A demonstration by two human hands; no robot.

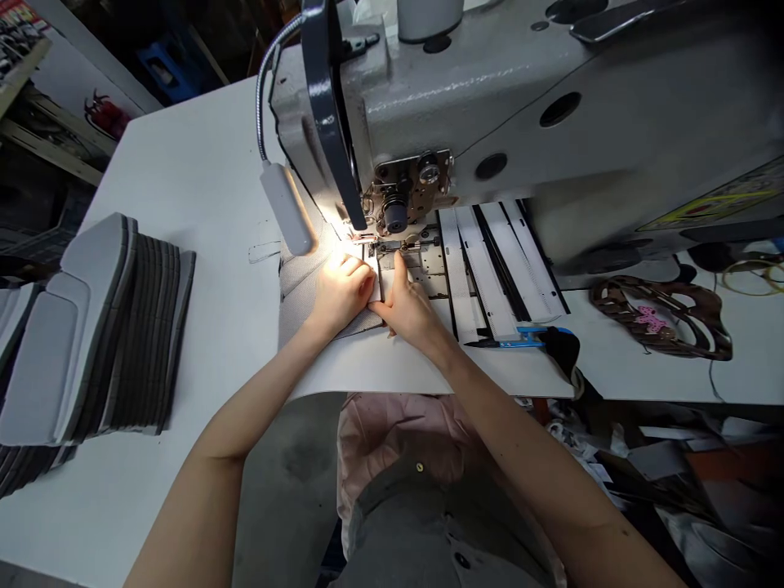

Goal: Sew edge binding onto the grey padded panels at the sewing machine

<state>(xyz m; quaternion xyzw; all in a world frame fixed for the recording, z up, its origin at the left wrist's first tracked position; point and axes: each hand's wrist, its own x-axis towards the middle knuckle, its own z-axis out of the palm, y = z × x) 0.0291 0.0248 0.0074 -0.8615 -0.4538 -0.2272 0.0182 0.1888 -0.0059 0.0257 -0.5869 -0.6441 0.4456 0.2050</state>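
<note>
Both forearms stretched forward from the bottom edge, converging under the sewing machine (490, 106) head. Left hand (341, 290) lying palm down, fingers curled lightly, pressing flat on the grey fabric piece (300, 282) just left of the needle area. Right hand (409, 309) beside it and touching it at the fingertips, index finger extended toward the presser foot (375, 242), remaining fingers folded down on the cloth; neither hand clenched round anything, both pressing rather than gripping.

Grey fabric piece spread on the white table (202, 188), its right edge under the two hands and running up to the presser foot, its left part jutting out beyond the left wrist, brightly lit by the gooseneck lamp (287, 208) hanging just above.

Right of the right hand, white strips (483, 269) laid side by side on the machine bed, blue-handled snips (520, 338) at their near end. Farther right, well apart, brown cut-out pieces (665, 318) on the table. At far left, well away from the hands, a fanned stack of grey padded pieces (104, 327). No containers in view.
</note>
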